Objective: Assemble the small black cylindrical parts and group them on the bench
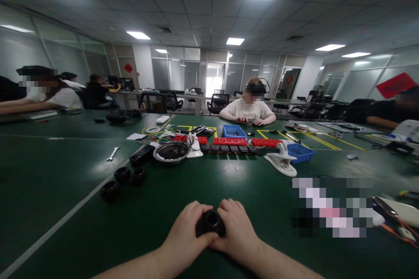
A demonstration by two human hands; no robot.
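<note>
Left grip [186, 229], right grip [235, 228] clasping black piece [212, 226]; 3 black rings [122, 175], wrench [113, 154] leftward.

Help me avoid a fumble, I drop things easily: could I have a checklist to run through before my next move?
1. Left hand on the black part: ok, it grips its left side.
2. Right hand on it too: ok, it grips the other side.
3. Opening visible: ok, it shows between the hands.
4. Base resting on the table: cannot tell, the hands hide it.
5. Three black pieces away from the hands: ok, they sit grouped farther off to the left.
6. Wrench away from the hands: ok, it lies beyond those pieces.
</note>
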